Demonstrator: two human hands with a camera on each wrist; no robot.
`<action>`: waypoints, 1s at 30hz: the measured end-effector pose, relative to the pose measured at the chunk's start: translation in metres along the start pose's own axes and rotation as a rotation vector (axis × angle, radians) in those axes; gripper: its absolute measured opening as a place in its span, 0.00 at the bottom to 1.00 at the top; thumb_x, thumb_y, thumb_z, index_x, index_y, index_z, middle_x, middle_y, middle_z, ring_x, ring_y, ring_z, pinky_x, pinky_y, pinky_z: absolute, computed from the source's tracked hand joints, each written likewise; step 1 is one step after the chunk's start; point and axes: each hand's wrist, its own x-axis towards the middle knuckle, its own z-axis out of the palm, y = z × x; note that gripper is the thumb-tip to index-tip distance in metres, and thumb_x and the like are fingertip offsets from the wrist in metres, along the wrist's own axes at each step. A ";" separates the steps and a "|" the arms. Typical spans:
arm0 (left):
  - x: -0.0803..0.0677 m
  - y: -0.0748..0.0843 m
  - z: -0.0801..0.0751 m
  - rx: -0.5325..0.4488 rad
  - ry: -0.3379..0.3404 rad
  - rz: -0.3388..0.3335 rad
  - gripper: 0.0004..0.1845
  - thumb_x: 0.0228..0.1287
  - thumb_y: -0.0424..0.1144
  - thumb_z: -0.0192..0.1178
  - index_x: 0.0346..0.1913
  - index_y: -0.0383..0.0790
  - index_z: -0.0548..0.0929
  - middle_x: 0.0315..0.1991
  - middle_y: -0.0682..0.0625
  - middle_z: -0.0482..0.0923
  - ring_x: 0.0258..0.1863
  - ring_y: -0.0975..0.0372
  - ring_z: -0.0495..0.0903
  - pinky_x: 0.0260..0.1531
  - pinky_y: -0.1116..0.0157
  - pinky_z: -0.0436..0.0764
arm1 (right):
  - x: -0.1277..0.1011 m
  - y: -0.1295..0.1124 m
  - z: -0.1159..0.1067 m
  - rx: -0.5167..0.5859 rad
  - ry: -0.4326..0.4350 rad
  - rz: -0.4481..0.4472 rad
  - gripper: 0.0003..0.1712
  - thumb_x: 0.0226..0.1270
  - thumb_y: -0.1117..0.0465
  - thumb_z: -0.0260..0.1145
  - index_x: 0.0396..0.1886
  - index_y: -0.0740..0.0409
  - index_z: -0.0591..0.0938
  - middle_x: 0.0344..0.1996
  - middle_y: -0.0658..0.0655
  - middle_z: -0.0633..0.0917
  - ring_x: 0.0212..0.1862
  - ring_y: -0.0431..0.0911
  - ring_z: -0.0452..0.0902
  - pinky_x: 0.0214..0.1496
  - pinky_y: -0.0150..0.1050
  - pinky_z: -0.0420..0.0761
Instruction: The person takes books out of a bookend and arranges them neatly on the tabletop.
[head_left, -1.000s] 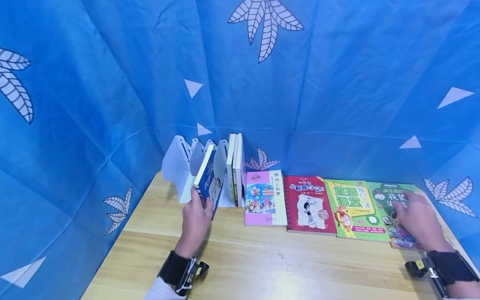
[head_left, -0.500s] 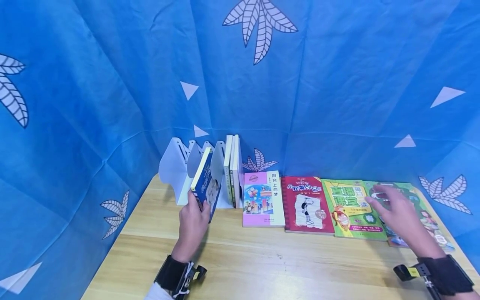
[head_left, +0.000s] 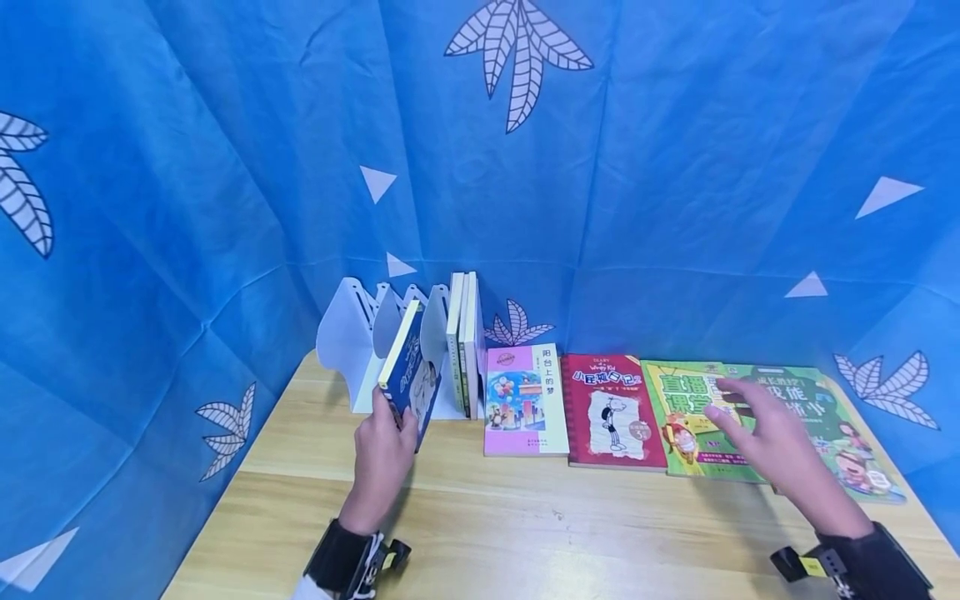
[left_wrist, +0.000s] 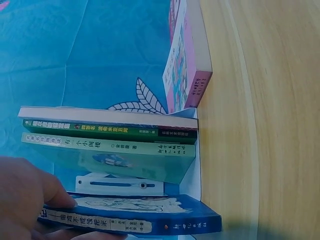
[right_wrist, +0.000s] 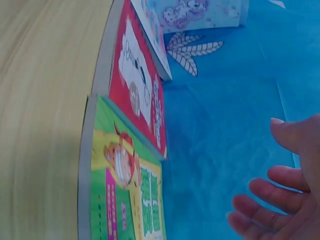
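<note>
My left hand grips a blue book by its lower spine side, thumb on the cover. The book stands tilted among the dividers of a white book rack. Several upright books fill the rack's right end, apart from the blue one; their spines show in the left wrist view. Over the yellow-green book hovers my right hand, holding nothing. Its fingers are spread and loosely bent in the right wrist view. Partly behind that hand lies a dark green book.
A pink-and-cream book and a red book lie flat in the row between rack and right hand. The wooden table extends in front. Blue patterned cloth hangs behind and at the left.
My right hand has moved left from above the dark green book to over the yellow-green one. The left hand keeps its hold on the blue book, nearly still.
</note>
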 end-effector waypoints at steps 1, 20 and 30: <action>0.000 0.000 0.000 0.003 0.000 0.001 0.25 0.72 0.30 0.60 0.67 0.29 0.67 0.56 0.23 0.81 0.53 0.32 0.85 0.44 0.40 0.89 | -0.001 -0.002 0.001 -0.002 -0.001 -0.004 0.33 0.77 0.52 0.65 0.70 0.70 0.71 0.61 0.76 0.79 0.57 0.72 0.79 0.53 0.73 0.82; -0.010 0.001 -0.009 -0.017 -0.048 -0.084 0.25 0.73 0.31 0.59 0.68 0.31 0.67 0.62 0.25 0.79 0.58 0.33 0.83 0.48 0.39 0.88 | -0.009 -0.028 0.010 -0.017 -0.066 0.007 0.34 0.77 0.46 0.64 0.71 0.64 0.73 0.62 0.72 0.81 0.60 0.69 0.79 0.55 0.72 0.83; -0.015 0.001 -0.016 -0.058 -0.041 -0.107 0.26 0.71 0.28 0.59 0.69 0.29 0.68 0.62 0.24 0.78 0.59 0.32 0.82 0.49 0.39 0.88 | -0.013 -0.033 0.012 -0.025 -0.069 0.011 0.32 0.78 0.47 0.63 0.71 0.63 0.73 0.63 0.72 0.81 0.58 0.69 0.80 0.54 0.72 0.83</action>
